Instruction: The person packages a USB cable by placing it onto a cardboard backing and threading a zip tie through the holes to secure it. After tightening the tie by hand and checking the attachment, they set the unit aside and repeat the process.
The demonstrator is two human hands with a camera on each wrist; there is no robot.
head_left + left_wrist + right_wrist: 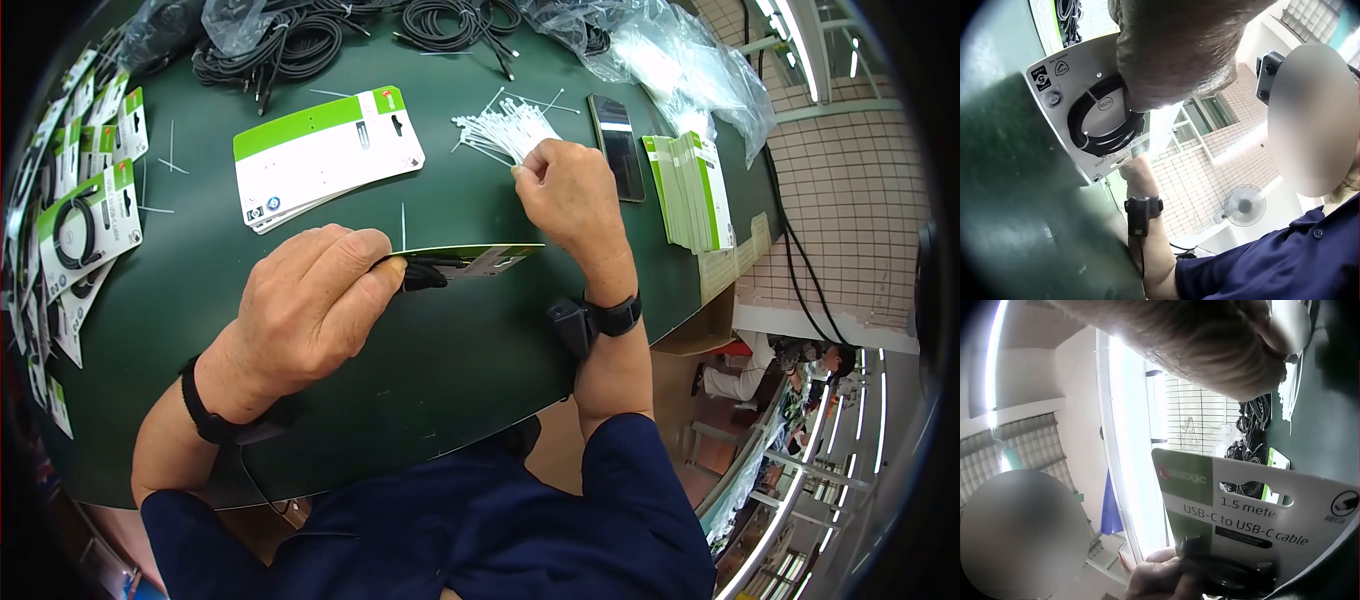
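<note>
Over the middle of the dark green tabletop (pixel 450 350), a green-and-white cardboard card (pixel 480 258) stands on edge, probably to keep both faces reachable. The left hand (pixel 310 300) clamps it together with its coiled black cable (pixel 1105 122). At one o'clock, close by, the right hand (pixel 570 195) pinches white plastic cable ties (pixel 500 128) in their heap.
</note>
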